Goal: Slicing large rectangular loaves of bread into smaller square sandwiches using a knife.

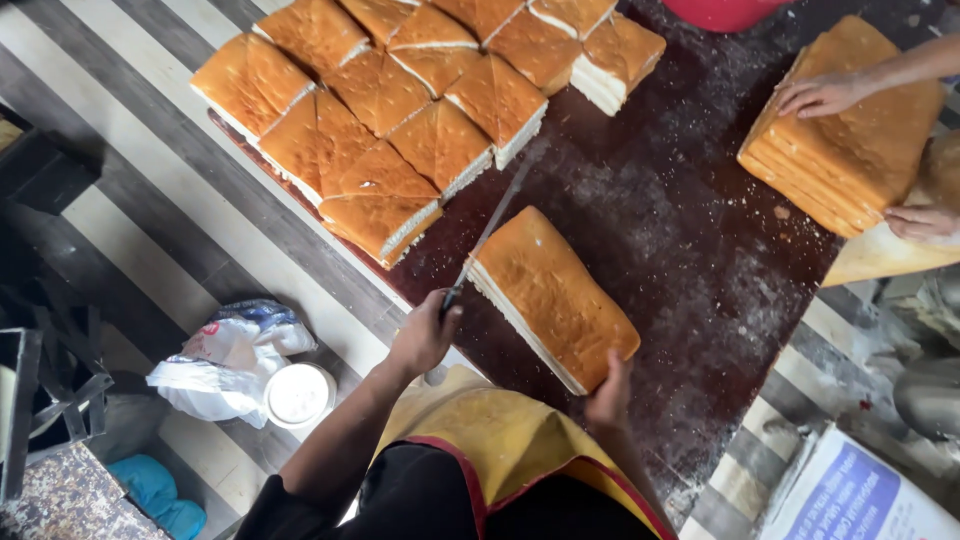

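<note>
**Knife laid along the slab's edge**

The slab of golden cake lies on the dark red table, just ahead of the person's yellow apron. The left hand has its fingers curled tight round the handle of a long knife, whose blade runs along the slab's long left side. The right hand grips the slab's near end, fingers bent over it. This looks like the trimming or slicing step, with the slab still whole. A cut here calls for a steady hold and a straight draw along that edge, with the right fingers kept clear.

Beyond the slab, up and to the left, lie many cut pieces, touching one another. Well to the slab's right, another person's hands rest on a stack of uncut slabs. Crumbs dust the table around the slab. Left of the slab the floor is striped grey and cream, with a plastic bag and a white tub on it.
</note>
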